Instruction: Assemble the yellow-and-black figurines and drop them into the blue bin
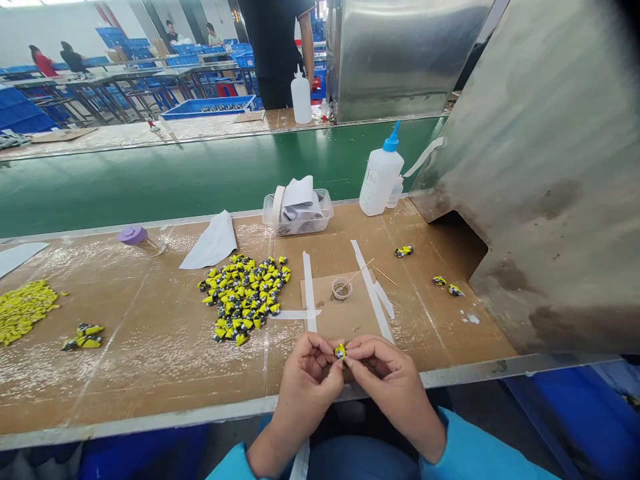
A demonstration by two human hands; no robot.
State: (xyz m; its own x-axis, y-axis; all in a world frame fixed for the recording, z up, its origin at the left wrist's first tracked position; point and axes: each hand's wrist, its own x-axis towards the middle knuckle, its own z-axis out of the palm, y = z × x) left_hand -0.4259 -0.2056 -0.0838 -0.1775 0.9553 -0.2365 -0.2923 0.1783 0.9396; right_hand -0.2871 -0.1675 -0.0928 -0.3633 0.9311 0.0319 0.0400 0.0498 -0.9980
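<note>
Squeeze bottle [380, 180] (blue nozzle) — beside plastic tub [300, 227]

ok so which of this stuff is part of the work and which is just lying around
In use: small yellow-and-black figure, pinched by left hand and right hand; pile of matching figures; small round dish.

Lying about: blue-capped squeeze bottle; plastic tub of paper; purple-capped jar.

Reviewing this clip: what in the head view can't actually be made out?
All in the head view:
Yellow piece: mostly hidden by the fingers of the right hand and left hand.
Small round dish: contents too small to tell.
White squeeze bottle: label print too small.
Second bottle: partly hidden by the squeeze bottle.
Steel panel: cut off by the frame edge.
</note>
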